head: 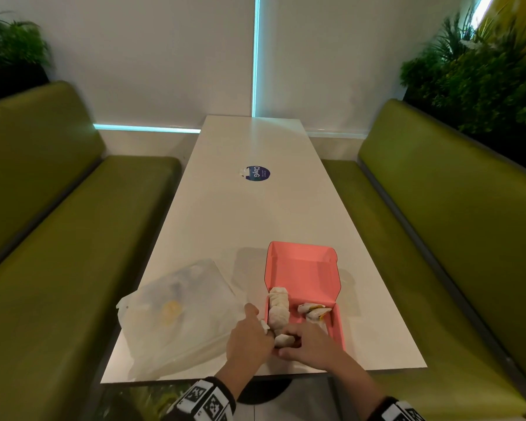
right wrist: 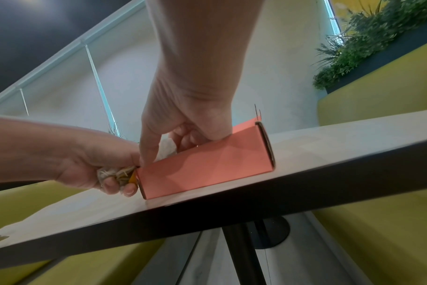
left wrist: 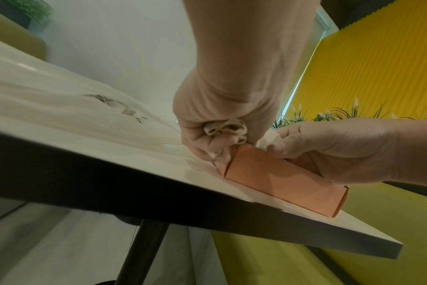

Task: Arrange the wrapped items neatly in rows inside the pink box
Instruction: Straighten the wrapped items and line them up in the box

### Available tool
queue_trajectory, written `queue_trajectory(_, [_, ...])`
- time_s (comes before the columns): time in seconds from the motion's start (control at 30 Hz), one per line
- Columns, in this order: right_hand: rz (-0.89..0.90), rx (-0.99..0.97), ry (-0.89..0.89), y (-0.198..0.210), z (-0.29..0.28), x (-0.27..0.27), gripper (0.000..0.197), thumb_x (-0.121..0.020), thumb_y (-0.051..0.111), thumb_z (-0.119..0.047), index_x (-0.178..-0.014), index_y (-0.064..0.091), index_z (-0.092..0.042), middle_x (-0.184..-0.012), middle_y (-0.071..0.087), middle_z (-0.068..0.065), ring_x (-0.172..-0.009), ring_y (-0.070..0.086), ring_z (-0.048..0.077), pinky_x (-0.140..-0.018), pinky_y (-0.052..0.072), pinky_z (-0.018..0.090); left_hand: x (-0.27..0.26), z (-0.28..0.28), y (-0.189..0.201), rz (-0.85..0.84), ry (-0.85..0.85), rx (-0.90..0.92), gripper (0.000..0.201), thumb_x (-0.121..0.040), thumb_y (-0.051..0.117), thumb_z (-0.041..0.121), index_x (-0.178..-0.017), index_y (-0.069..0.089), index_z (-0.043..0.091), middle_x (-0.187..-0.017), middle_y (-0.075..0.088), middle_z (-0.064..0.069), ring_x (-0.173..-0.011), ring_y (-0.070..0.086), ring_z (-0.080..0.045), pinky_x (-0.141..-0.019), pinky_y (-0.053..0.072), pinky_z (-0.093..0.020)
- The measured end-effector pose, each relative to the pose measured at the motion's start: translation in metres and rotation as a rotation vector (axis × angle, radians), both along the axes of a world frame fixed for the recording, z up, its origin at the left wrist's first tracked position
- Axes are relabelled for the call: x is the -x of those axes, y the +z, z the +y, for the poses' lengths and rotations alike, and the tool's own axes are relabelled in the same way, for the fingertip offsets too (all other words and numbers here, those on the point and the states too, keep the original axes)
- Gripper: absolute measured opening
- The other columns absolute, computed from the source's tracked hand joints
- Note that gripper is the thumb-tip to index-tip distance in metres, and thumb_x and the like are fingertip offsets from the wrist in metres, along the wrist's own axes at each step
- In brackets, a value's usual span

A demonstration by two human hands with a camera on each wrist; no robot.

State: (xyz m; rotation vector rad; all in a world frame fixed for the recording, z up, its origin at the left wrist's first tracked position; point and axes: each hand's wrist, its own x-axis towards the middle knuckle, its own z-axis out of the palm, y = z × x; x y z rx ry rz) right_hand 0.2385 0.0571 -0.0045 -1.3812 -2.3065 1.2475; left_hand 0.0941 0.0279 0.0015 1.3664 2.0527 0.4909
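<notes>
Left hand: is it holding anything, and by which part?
Yes. The left hand has its fingers curled round a crumpled wrapped item beside the pink box, gripping its bunched wrapper. Which end cannot be told.

Two bare forearms, no sleeves on either. Both hands uncovered: no gloves, rings or watch to be seen. The left hand (head: 249, 341) has a broad black-and-white band (head: 205, 402) strapped round its wrist, printed with square coded marker patterns, black blocks on white panels. The right hand (head: 312, 344) has a matching black band with white coded panels (head: 400, 413) at its wrist, partly cut off by the lower edge of the head view. Neither band shows in the wrist views.
</notes>
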Motion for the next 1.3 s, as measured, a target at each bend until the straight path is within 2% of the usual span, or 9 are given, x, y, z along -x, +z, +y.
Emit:
queue_trajectory(0.2, [-0.021,-0.047,0.044,-0.003,0.001,0.006,0.019,-0.084,0.062,-0.019,-0.088,0.068,-0.002,-0.088,0.052,-0.006,-0.068,0.044,-0.003,-0.063,0.033,0.005,0.006,0.003,-0.008,-0.076,-0.020,0.009,0.038,-0.088,0.059,0.033,-0.115,0.039,0.016,-0.094,0.060,-0.001,-0.077,0.054,-0.013,-0.059,0.038,-0.019])
queue_trajectory(0.3, [-0.056,-0.043,0.078,-0.001,0.004,0.008,0.014,-0.087,0.060,-0.021,-0.081,0.066,-0.009,-0.084,0.043,-0.015,-0.071,0.041,-0.002,-0.066,0.032,0.008,0.009,0.005,-0.009,-0.108,-0.052,0.032,0.029,-0.091,0.053,0.044,-0.102,0.046,0.019,-0.091,0.061,0.001,-0.073,0.055,-0.010,-0.059,0.044,-0.018])
queue_trajectory(0.4, [-0.034,0.028,0.060,0.000,0.007,0.008,0.020,-0.090,0.054,-0.020,-0.078,0.065,-0.008,-0.075,0.055,-0.003,-0.066,0.043,0.003,-0.068,0.038,0.023,0.011,0.005,-0.009,-0.143,-0.077,0.029,0.031,-0.094,0.042,0.050,-0.089,0.050,0.020,-0.078,0.061,0.001,-0.064,0.054,-0.008,-0.061,0.047,-0.019])
queue_trajectory(0.57, [-0.043,-0.039,-0.035,-0.004,0.009,0.008,0.027,-0.092,0.052,-0.021,-0.117,0.063,-0.025,-0.064,0.050,-0.013,-0.060,0.045,0.000,-0.060,0.035,0.011,0.018,0.000,-0.009,-0.233,-0.047,0.045,0.033,-0.093,0.041,0.052,-0.087,0.050,0.022,-0.068,0.055,0.004,-0.053,0.049,-0.007,-0.046,0.039,-0.014])
queue_trajectory(0.7, [-0.066,-0.160,-0.277,-0.010,0.009,0.014,0.017,-0.090,0.057,-0.033,-0.086,0.053,-0.017,-0.074,0.054,-0.005,-0.063,0.047,0.006,-0.059,0.035,0.017,0.021,-0.004,-0.016,-0.253,-0.085,0.025,0.033,-0.088,0.051,0.055,-0.095,0.053,0.023,-0.076,0.059,0.007,-0.059,0.052,-0.006,-0.054,0.044,-0.014])
queue_trajectory(0.87, [-0.103,-0.109,-0.394,-0.010,0.010,0.016,0.035,-0.085,0.061,-0.024,-0.070,0.030,-0.026,-0.065,0.046,-0.008,-0.058,0.042,0.004,-0.054,0.032,0.017,0.022,-0.007,-0.024,-0.327,-0.123,0.048,0.067,-0.079,0.066,0.051,-0.133,0.035,0.026,-0.122,0.057,0.000,-0.101,0.059,-0.016,-0.085,0.053,-0.028])
queue_trajectory(1.1, [-0.132,-0.011,-0.354,0.008,0.008,0.006,0.029,-0.079,0.067,-0.026,-0.066,0.041,-0.023,-0.068,0.048,-0.008,-0.062,0.044,0.005,-0.066,0.041,0.021,0.019,-0.007,-0.025,-0.327,-0.107,0.050,0.062,-0.083,0.065,0.043,-0.134,0.036,0.023,-0.122,0.058,0.001,-0.099,0.057,-0.012,-0.081,0.047,-0.018])
queue_trajectory(1.17, [-0.185,0.037,-0.309,0.011,0.006,0.008,0.036,-0.072,0.074,-0.037,-0.072,0.042,-0.021,-0.073,0.049,-0.005,-0.067,0.044,0.007,-0.069,0.041,0.022,0.018,-0.007,-0.024,-0.345,-0.107,0.048,0.063,-0.083,0.065,0.043,-0.136,0.035,0.024,-0.121,0.057,0.003,-0.098,0.056,-0.010,-0.076,0.045,-0.013])
queue_trajectory(1.3, [-0.256,0.058,-0.350,0.013,0.003,0.019,0.072,-0.072,0.075,-0.045,-0.125,0.037,-0.014,-0.120,0.053,0.004,-0.108,0.052,0.016,-0.086,0.041,0.023,0.016,-0.010,-0.018,-0.355,-0.133,0.012,0.061,-0.086,0.061,0.043,-0.138,0.034,0.026,-0.125,0.055,0.005,-0.100,0.054,-0.008,-0.061,0.040,-0.003])
